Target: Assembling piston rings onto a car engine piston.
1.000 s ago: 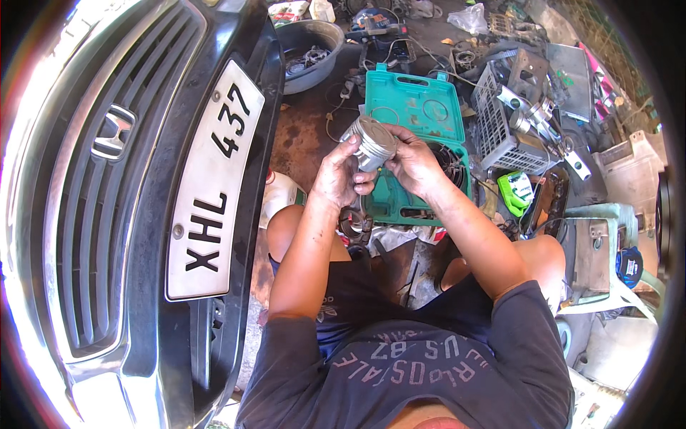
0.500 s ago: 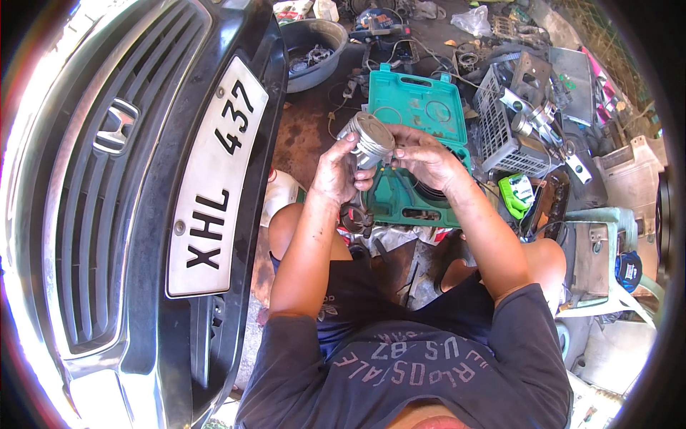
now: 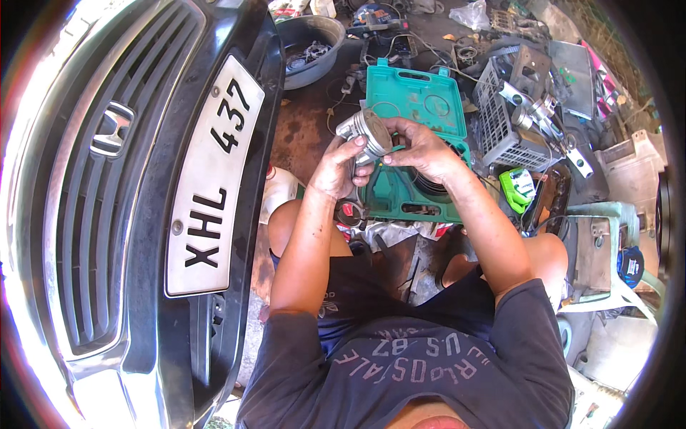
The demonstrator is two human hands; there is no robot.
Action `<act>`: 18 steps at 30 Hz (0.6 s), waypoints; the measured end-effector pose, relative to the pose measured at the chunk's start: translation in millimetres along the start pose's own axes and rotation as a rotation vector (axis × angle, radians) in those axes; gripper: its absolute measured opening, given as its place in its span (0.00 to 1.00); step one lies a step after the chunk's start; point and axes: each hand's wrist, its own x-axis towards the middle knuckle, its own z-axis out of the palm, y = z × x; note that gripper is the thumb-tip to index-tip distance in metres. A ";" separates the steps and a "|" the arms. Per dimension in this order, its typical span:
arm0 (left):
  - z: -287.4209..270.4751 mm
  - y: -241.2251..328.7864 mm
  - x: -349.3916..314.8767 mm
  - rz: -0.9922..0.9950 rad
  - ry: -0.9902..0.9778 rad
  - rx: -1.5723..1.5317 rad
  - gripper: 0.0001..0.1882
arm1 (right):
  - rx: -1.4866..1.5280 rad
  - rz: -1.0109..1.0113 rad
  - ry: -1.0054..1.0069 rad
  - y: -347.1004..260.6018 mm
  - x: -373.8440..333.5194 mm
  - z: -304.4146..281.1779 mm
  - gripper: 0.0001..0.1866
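A silvery engine piston with ring grooves round its side is held up in front of me, its crown tilted to the upper right. My left hand is closed round its left side, thumb on the skirt and fingers beneath. My right hand grips the piston's right edge, forefinger near the crown and thumb by the grooves. Whether a thin ring lies between these fingers is too small to tell. Below the left hand shows a dark metal part with a round end; its link to the piston is hidden.
An open green tool case lies beyond my hands. A grey crate holding more pistons and rods stands right of it, near a bright green container. A car's front bumper fills the left; a grey basin stands beyond.
The piston has tilted slightly, its crown facing more to the right. My right fingers have shifted along its edge, with the forefinger now raised and bent more clearly. My left hand keeps its hold.
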 end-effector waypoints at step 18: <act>2.5 -2.0 3.9 0.204 0.056 0.251 0.36 | 0.056 0.009 -0.055 -16.6 -4.7 -7.0 0.40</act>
